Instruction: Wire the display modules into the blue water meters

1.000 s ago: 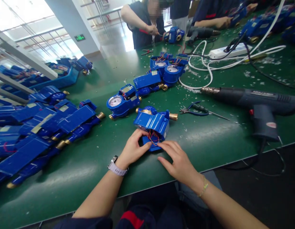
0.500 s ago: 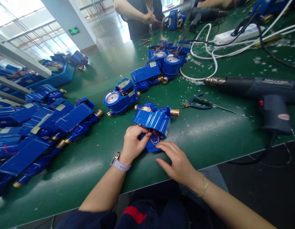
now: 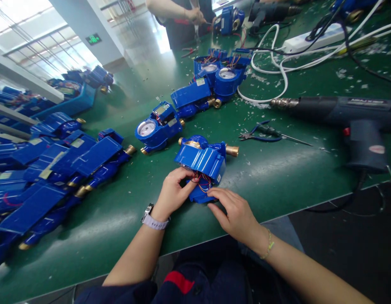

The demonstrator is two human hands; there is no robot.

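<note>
A blue water meter [image 3: 200,158] with brass pipe ends lies on the green table in front of me, its housing tipped up. Thin coloured wires [image 3: 204,182] run from under the housing to a loose blue cover [image 3: 200,196] on the near side. My left hand [image 3: 176,190], wearing a watch, pinches at the wires with thumb and fingers; part of the grip is hidden behind the fingers. At the cover's right edge is my right hand [image 3: 235,211], fingertips on top by the wires and thumb low beside the rim.
Several blue meters [image 3: 56,164] are heaped at the left, and an opened meter [image 3: 157,126] stands beyond mine. Pliers [image 3: 260,134], a screwdriver [image 3: 286,137] and a heat gun [image 3: 350,114] lie to the right. A power strip [image 3: 316,38] trails cables. Across the table a co-worker's hand [image 3: 195,17] works on another meter.
My right thumb has moved in closer to the fingers at the cover's edge. My left hand stays at the wires. The view has shifted slightly.
</note>
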